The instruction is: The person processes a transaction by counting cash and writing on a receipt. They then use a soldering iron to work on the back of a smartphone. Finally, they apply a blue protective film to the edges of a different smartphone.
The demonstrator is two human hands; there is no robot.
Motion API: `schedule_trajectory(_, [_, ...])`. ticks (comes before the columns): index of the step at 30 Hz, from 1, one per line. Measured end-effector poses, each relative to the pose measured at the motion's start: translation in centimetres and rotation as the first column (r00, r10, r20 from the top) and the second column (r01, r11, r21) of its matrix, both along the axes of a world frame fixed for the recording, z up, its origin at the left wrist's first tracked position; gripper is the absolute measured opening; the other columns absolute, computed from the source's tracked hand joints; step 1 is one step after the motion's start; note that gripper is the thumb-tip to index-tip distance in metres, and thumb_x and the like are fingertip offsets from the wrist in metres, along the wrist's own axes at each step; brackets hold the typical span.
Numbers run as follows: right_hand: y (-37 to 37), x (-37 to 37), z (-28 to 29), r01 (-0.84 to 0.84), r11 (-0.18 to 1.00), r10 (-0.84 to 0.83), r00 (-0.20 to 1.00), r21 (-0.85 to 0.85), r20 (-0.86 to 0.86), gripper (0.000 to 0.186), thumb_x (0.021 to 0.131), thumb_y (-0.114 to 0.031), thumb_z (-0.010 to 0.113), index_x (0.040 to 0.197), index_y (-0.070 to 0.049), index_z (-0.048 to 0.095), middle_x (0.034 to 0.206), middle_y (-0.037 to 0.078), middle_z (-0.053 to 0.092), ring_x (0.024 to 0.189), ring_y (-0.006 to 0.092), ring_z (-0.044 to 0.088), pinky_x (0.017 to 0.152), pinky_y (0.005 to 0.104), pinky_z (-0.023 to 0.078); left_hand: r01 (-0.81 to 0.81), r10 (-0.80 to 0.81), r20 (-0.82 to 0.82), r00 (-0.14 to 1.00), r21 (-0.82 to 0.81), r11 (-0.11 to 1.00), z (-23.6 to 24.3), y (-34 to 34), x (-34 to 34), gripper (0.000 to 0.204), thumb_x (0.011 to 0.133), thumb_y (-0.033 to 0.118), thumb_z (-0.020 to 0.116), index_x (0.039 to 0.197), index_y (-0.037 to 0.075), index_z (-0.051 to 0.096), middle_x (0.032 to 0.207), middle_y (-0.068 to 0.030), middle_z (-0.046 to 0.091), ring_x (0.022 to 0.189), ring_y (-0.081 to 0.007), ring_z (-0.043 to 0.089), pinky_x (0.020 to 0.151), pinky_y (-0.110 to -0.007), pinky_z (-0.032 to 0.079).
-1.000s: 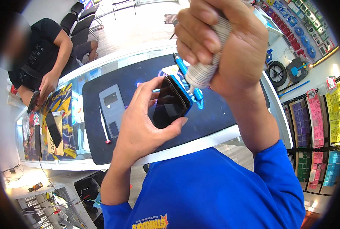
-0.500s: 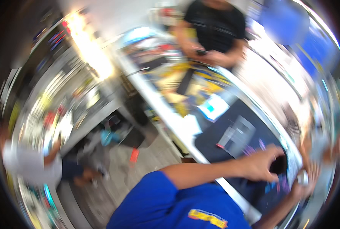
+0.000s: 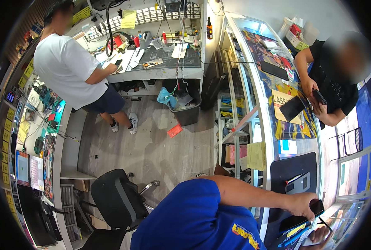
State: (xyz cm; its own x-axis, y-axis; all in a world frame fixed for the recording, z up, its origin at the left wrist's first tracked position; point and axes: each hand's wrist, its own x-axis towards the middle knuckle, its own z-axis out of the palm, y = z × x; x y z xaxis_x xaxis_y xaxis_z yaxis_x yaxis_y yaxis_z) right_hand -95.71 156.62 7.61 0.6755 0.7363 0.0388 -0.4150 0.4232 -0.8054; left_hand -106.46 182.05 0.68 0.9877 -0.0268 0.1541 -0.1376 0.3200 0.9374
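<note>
My left hand (image 3: 300, 205) reaches across the counter at the lower right, its thumb and fingers closed round a dark smartphone (image 3: 317, 207). Under that hand a long black flat object (image 3: 291, 223) lies on the dark mat (image 3: 294, 166). Just beyond the hand rests a grey phone-shaped panel (image 3: 298, 183). My right hand (image 3: 318, 235) shows only in part near the lower right rim. A thin dark stick (image 3: 326, 223) crosses close to its fingers; whether they grip it I cannot tell. Blue and yellow slim items (image 3: 294, 237) lie beside it.
Across the counter (image 3: 267, 154) a person in black (image 3: 333, 79) holds a phone. A person in white (image 3: 68, 66) stands at the far workbench (image 3: 160, 74). A black chair (image 3: 116, 196) is at my left; a bin (image 3: 185, 109) stands under the bench.
My view has turned right and steadied, so the far workbench and chair show more fully. My left hand still holds the dark phone. My right hand now sits lower and is less visible.
</note>
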Motion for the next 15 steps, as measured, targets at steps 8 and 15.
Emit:
schedule_trajectory(8, [6.2, -8.3, 0.6, 0.549, 0.427, -0.113, 0.82, -0.718, 0.56, 0.076, 0.104, -0.055, 0.065, 0.155, 0.001, 0.055, 0.135, 0.017, 0.065, 0.118, 0.0276, 0.064, 0.1, 0.0433, 0.053, -0.074, 0.059, -0.083, 0.995, -0.2, 0.977, 1.0, 2.6, -1.3, 0.08, 0.082, 0.033, 0.09, 0.141, -0.008, 0.055, 0.126, -0.0197, 0.07, 0.116, -0.0275, 0.068, 0.102, -0.038, 0.054])
schedule_trajectory(15, [5.1, -7.2, -4.2, 0.44, 0.533, 0.051, 0.836, -0.723, 0.547, 0.061, 0.098, -0.051, 0.077, 0.131, -0.002, 0.064, 0.103, 0.002, 0.067, 0.084, 0.0091, 0.061, 0.06, 0.0294, 0.044, -0.067, 0.032, -0.149, 0.988, -0.238, 0.969, 1.9, 3.6, -2.0, 0.076, 0.083, 0.028, 0.089, 0.141, -0.008, 0.056, 0.127, -0.0184, 0.07, 0.117, -0.0258, 0.068, 0.104, -0.036, 0.053])
